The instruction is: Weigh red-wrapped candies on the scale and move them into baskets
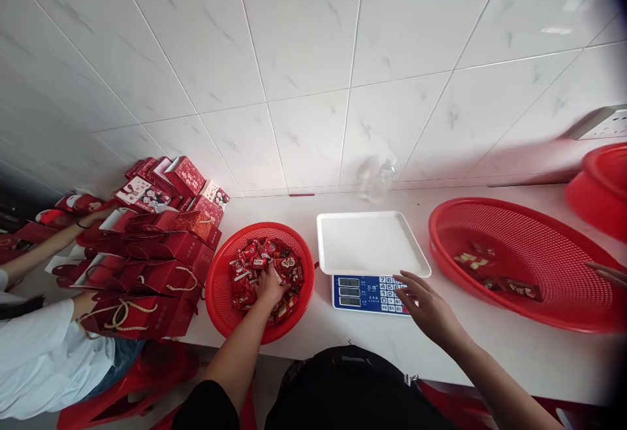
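My left hand (270, 286) reaches down into a round red mesh basket (215, 302) of red-wrapped candies (288, 261). Its fingers are bent closed around wrapped candies, and the fingertips are partly hidden among the wrappers. Over the right end of the blue keypad of a digital scale (372, 287), my right hand (428, 306) is held open, fingers apart and nothing in them. A bare white weighing tray (369, 244) tops the scale, just beyond that hand.
At left, rows of red gift boxes (166, 280) with rope handles stand beside a person in a white shirt (44, 364). A wide red basket (441, 234) at right holds a few packets; another person's fingers (607, 272) show there. A clear bottle (383, 181) stands by the wall.
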Demonstrator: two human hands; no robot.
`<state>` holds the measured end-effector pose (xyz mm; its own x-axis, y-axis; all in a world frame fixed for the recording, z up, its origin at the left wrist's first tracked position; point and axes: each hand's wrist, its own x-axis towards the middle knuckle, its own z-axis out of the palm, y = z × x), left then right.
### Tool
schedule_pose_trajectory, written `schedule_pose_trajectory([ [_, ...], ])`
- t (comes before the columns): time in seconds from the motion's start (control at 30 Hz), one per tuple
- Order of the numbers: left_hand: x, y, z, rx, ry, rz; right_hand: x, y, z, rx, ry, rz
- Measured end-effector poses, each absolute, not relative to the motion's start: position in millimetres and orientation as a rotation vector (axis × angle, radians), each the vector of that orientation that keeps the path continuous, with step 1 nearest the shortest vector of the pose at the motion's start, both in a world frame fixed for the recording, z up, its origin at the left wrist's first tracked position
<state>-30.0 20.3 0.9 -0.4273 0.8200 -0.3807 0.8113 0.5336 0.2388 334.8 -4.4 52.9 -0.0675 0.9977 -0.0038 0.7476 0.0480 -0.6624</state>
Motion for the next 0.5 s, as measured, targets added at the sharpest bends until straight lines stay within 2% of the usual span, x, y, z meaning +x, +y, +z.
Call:
schedule_pose_trajectory([
  [0.07, -30, 21, 2, 1.312, 2.352, 0.123, 335, -6, 54, -1.756, -1.860, 0.713],
  [0.23, -50, 23, 5, 0.889, 2.076, 0.814, 337, -8, 58, -1.764, -1.849, 0.713],
  [0.5, -84, 12, 39, 0.663, 1.956, 1.165, 333, -8, 67, -1.769, -1.871, 0.771],
])
